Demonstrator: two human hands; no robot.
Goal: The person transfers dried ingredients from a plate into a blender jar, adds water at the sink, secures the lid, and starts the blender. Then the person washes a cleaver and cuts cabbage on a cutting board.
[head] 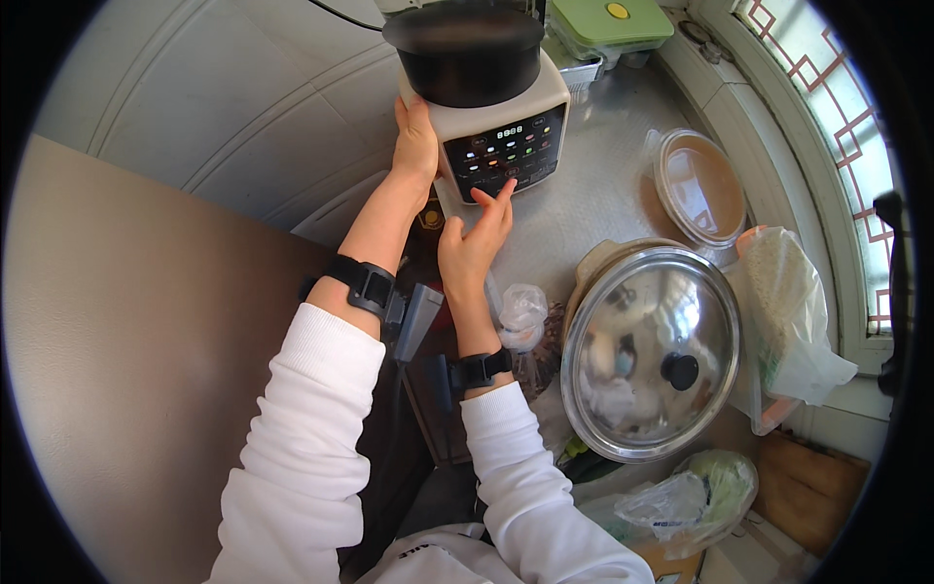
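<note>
A white countertop appliance with a round black upper part stands at the top of the view. Its black control panel shows a lit display and several small coloured icons. Against the appliance's left side rests my left hand, its fingers up near the black part; no full grip shows. My right hand is just below the panel, fingers apart and holding nothing, with a fingertip at or very near the panel's lower edge. Black straps circle both forearms.
On the metal counter are a clear round lidded container, a large pot under a shiny metal lid and a knotted plastic bag. A green-lidded box stands behind. More bagged food lies by the window; a brown panel rises at left.
</note>
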